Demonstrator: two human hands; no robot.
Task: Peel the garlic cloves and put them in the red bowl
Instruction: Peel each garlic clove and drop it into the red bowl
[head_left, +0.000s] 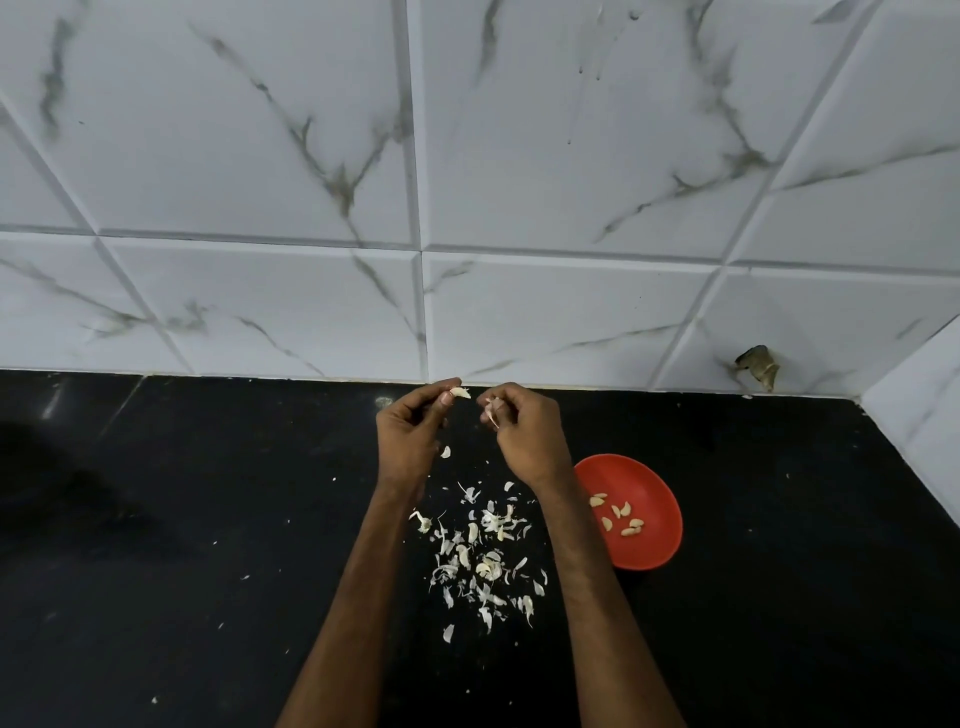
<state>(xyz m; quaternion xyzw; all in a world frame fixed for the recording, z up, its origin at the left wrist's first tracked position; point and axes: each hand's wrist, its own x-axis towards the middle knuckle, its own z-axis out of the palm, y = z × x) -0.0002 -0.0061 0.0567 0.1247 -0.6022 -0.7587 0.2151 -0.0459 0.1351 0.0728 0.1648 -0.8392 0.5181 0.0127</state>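
My left hand (413, 431) pinches a pale garlic clove (460, 393) between thumb and fingertips, raised above the black counter. A short gap to its right, my right hand (524, 431) holds a strip of papery garlic skin (491, 413) in its closed fingers. The red bowl (649, 478) sits on the counter just right of my right forearm, with several peeled cloves (618, 514) inside. A scatter of garlic skins and a few cloves (483, 556) lies on the counter between my forearms.
The black counter (208, 519) runs back to a white marble-patterned tile wall (467, 208), which turns a corner at the far right. A broken hole in the tile (758, 366) sits near the counter at the right.
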